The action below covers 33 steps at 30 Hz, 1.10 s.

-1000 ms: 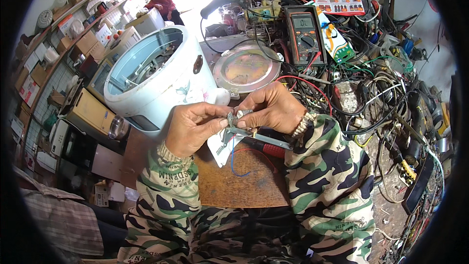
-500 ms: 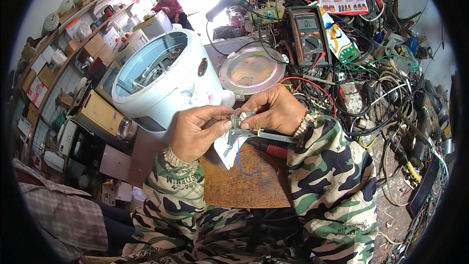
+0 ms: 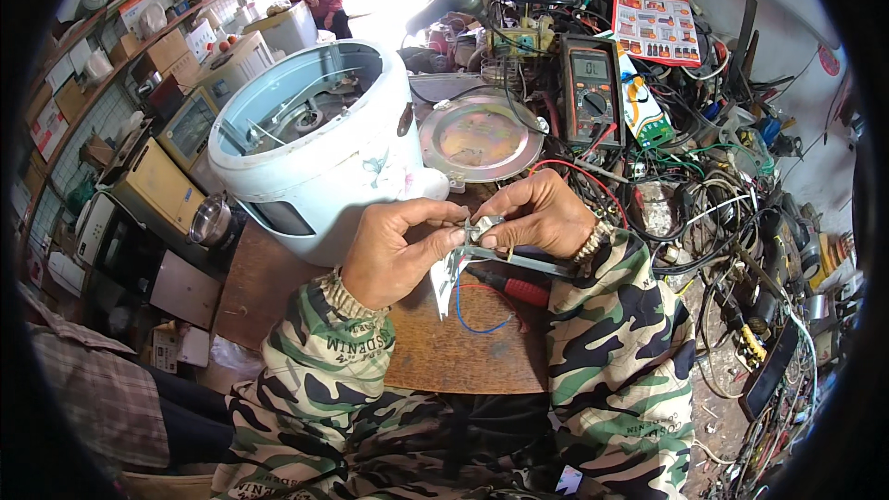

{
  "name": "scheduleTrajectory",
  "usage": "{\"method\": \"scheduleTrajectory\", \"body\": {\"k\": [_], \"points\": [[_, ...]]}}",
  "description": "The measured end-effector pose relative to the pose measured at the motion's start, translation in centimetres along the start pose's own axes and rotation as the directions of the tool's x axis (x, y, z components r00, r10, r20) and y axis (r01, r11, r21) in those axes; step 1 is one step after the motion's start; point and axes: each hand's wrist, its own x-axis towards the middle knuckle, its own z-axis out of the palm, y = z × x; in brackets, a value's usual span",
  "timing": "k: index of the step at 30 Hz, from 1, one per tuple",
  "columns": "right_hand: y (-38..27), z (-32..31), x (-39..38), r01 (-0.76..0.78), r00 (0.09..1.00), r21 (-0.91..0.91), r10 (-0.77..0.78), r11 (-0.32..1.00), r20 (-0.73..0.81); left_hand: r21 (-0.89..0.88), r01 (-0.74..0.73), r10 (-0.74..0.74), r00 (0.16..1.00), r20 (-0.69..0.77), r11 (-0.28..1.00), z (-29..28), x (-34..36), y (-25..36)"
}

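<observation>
Both pinches are narrow: at the frame's centre I see the left hand and right hand holding a small metal part. I'd want light, even pressure from each, with the blue wire looping free below.

We find a small, silvery-grey part held between the fingertips of the left hand and the right hand; the fingers cover much of it, so we cannot establish its full shape. We note a narrow grey bar just below it, slanting slightly downward to the right. We record a thin blue wire curving beneath in an open loop, with a thin red wire arching beside it.
</observation>
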Motion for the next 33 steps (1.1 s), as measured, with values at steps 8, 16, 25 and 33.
{"method": "scheduleTrajectory", "body": {"k": [8, 16, 25, 33], "points": [[0.6, 0.0, 0.2, -0.025, 1.0, 0.027, 0.025, 0.999, -0.005, 0.011, -0.024, 0.024, 1.0, 0.008, 1.0, -0.1, -0.1, 0.2], [0.3, -0.4, -0.2, -0.025, 0.999, 0.018, 0.025, 1.0, 0.023, -0.027, -0.009, 0.01, 0.999, 0.045, 1.0, 0.2, 0.1, 0.1], [0.3, -0.4, -0.2, -0.024, 1.0, 0.011, 0.024, 1.0, 0.009, -0.008, -0.036, 0.036, 0.999, 0.021, 0.999, 0.3, 0.1, 0.5], [-0.3, -0.1, -0.8, -0.069, 0.997, 0.04, 0.071, 0.997, -0.034, -0.081, 0.009, -0.006, 0.999, 0.035, 0.997, 0.6, 0.3, 0.2]]}}
